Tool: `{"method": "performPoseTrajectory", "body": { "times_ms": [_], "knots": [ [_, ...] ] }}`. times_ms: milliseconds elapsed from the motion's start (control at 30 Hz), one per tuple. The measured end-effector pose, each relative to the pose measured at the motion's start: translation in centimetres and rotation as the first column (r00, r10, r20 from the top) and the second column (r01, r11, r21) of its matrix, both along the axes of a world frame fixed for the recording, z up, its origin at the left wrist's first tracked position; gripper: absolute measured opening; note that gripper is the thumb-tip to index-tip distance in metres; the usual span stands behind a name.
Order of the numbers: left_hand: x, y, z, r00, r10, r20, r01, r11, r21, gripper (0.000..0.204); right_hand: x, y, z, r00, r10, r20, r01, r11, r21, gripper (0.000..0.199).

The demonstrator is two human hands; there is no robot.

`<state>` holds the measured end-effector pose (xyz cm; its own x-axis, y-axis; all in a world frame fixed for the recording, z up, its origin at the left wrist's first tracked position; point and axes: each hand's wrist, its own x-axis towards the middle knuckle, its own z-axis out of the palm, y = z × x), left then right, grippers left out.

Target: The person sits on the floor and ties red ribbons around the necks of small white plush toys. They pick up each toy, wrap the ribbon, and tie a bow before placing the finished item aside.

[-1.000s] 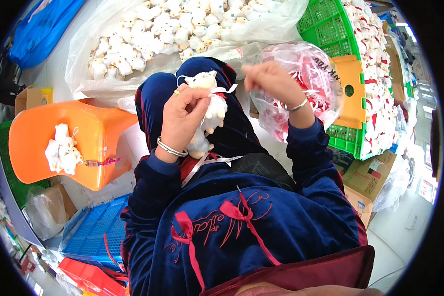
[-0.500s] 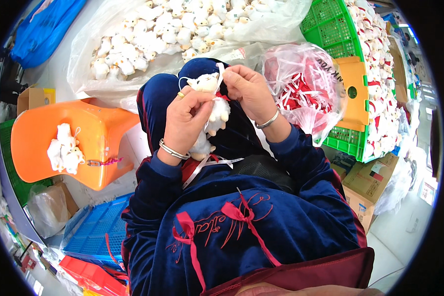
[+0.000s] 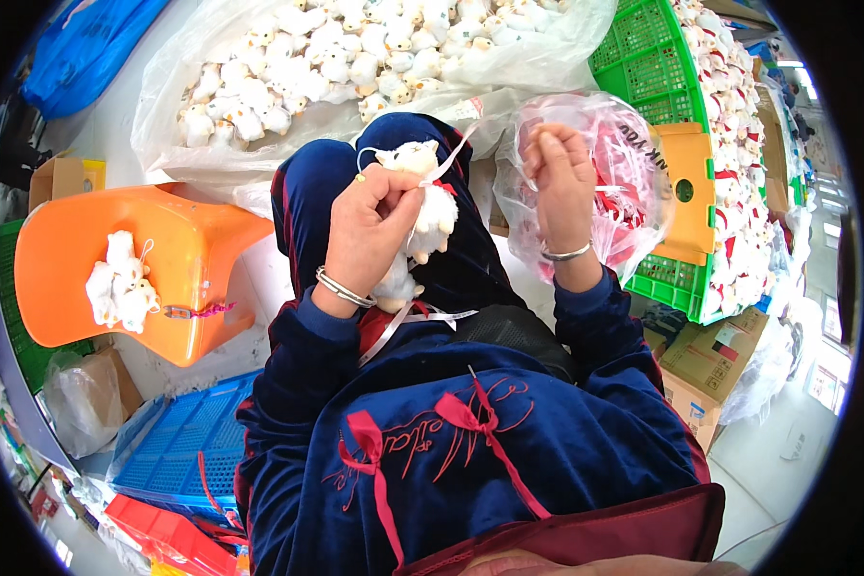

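My left hand (image 3: 374,216) is closed around a small white plush animal (image 3: 437,226) with a red scarf at its neck, held above my lap. A white ribbon (image 3: 459,154) runs from its neck up to the right. My right hand (image 3: 559,173) is raised over the clear bag to the right, fingertips pressed together; whether the ribbon's end reaches them, I cannot tell. Another white plush (image 3: 394,288) lies on my lap just below, beside red fabric and a white ribbon (image 3: 394,334).
A large clear plastic sheet (image 3: 163,125) holds many white plush toys ahead. The clear bag (image 3: 528,226) contains red and white ribbon pieces. A green crate (image 3: 643,58) of red-scarfed plush toys stands right. An orange stool (image 3: 67,240) with several plush toys and a blue crate (image 3: 187,432) are left.
My right hand has moved away from the plush, rightward over the clear bag. The white ribbon now stretches slantwise up to the right. My left hand keeps hold of the plush.
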<state>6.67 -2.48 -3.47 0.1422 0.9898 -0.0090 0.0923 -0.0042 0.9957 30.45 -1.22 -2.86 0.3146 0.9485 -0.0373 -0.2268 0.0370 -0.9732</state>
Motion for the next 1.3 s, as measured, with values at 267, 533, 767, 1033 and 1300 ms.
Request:
{"method": "performPoseTrajectory", "body": {
  "times_ms": [267, 533, 767, 1033, 1300],
  "knots": [
    [-0.1, -0.1, -0.2, 1.0, -0.016, 0.001, 0.016, 1.0, 0.016, 0.003, -1.4, 2.9, 2.7, 0.715, 0.362, 0.598, -0.502, 0.861, 0.078, 0.021],
    [-0.1, -0.2, 0.0, 0.997, -0.013, -0.075, 0.023, 0.99, 0.141, 0.005, -1.8, 5.1, 3.1, 0.26, 0.757, 0.599, -0.686, 0.582, -0.438, 0.027],
    [0.3, -0.3, 0.6, 0.994, -0.013, -0.106, 0.031, 0.985, 0.169, 0.007, -2.4, 5.7, 4.0, 0.261, 0.857, 0.445, -0.71, 0.483, -0.512, 0.026],
    [0.5, -0.3, 0.3, 0.988, 0.046, -0.145, -0.01, 0.97, 0.242, 0.008, -3.7, 7.5, 6.5, 0.009, 0.601, 0.799, -0.822, 0.46, -0.336, 0.012],
    [-0.7, -0.1, -0.1, 0.996, 0.046, -0.076, -0.036, 0.991, 0.127, 0.007, -6.6, 5.2, 8.1, -0.162, 0.077, 0.984, -0.885, 0.429, -0.179, 0.013]
  ]
}}
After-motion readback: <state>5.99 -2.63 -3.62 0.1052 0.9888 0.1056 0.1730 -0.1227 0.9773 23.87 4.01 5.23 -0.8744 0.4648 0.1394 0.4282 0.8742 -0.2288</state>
